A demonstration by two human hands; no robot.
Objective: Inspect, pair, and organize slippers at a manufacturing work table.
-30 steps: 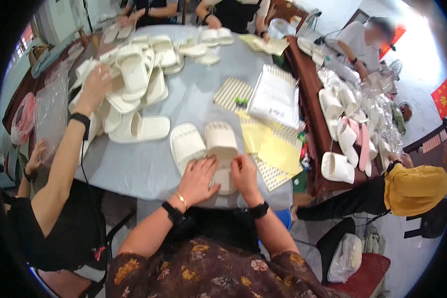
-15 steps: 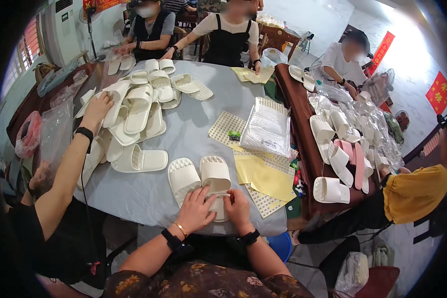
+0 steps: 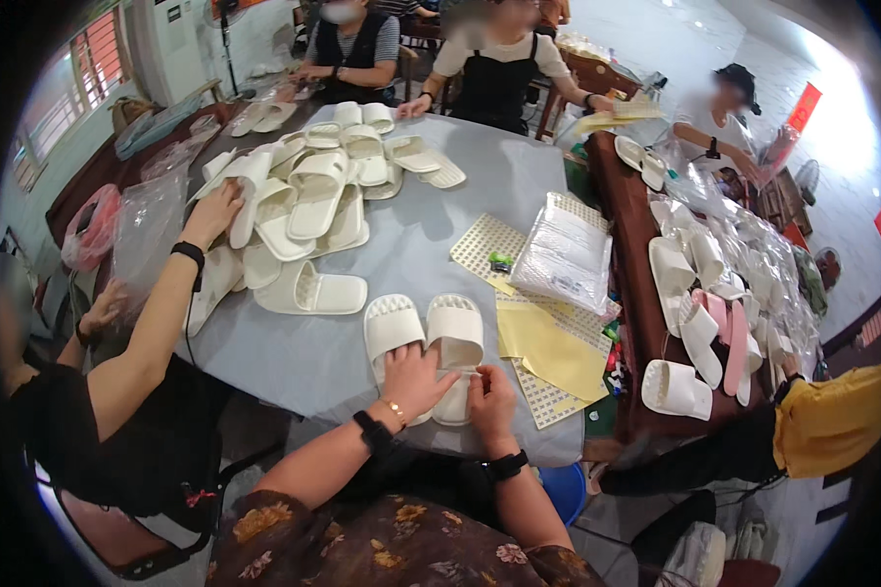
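Both hands on a slipper pair
Left hand [image 3: 416,380] lies flat on the slippers [image 3: 426,338], right hand [image 3: 491,403] pinches their heel; keep both slippers aligned.

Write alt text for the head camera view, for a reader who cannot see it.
Both of the person's hands, left hand and right hand, rest on the heel ends of a pair of cream slide slippers lying side by side on a round grey table. A co-worker's hand touches a slipper pile; yellow sheets lie to the right.
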